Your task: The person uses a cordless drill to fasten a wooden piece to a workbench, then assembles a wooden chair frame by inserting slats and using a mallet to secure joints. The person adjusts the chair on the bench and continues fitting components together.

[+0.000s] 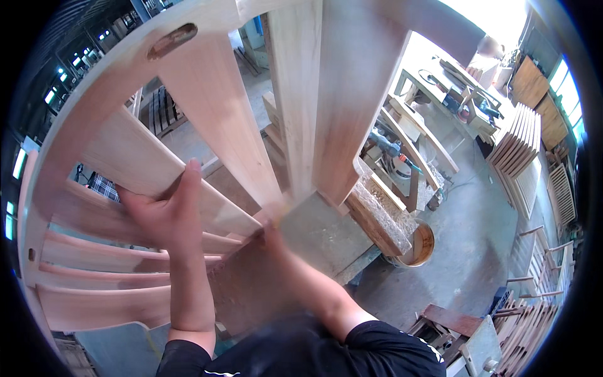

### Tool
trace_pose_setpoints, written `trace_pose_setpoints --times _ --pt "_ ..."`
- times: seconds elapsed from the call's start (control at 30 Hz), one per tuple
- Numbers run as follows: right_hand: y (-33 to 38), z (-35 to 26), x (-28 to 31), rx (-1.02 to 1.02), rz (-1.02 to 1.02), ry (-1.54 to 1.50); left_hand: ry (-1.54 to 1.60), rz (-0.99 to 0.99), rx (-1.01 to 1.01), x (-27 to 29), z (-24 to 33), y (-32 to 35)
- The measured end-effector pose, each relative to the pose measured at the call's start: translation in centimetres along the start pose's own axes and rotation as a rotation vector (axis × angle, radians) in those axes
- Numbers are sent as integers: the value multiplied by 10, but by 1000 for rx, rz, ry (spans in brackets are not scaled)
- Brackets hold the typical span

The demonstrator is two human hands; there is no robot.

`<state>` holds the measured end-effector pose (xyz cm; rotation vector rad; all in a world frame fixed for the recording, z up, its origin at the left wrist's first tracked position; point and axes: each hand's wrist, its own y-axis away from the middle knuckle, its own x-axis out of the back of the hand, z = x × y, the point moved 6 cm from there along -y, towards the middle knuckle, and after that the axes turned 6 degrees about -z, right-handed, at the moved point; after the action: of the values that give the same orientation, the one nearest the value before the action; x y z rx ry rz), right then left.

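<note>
A large pale wooden frame (pixel 94 69) with a curved rail and several flat slats fills the left and middle of the view. My left hand (pixel 164 210) grips one wide slat (pixel 141 154), thumb along its edge and the other fingers partly hidden behind it. Lower down, where the slats converge, is my right hand (pixel 271 225), smeared by motion at the slat ends. A faint yellowish patch shows by its fingertips, too blurred to name. An oval slot is cut in the rail at upper left.
Beneath the frame is a grey work surface (pixel 320 235). To its right stand a rough timber block (pixel 380 223), a round bucket (pixel 422 245) and a power tool (pixel 392 147). Stacked slatted panels (pixel 518 141) lean farther right. A blurred person (pixel 488 49) is far off.
</note>
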<state>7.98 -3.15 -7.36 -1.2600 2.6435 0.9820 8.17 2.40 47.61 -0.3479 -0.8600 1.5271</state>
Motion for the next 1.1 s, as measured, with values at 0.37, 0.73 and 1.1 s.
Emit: trace_pose_setpoints --times 0.37,0.73,1.1 --pt "175 -86 53 66 -275 189 -214 -48 111 13 -89 14" --pt "201 -280 185 698 39 -235 -16 -176 119 19 -69 57" --pt "329 -360 98 1087 149 386 -339 587 -86 272 -79 144"
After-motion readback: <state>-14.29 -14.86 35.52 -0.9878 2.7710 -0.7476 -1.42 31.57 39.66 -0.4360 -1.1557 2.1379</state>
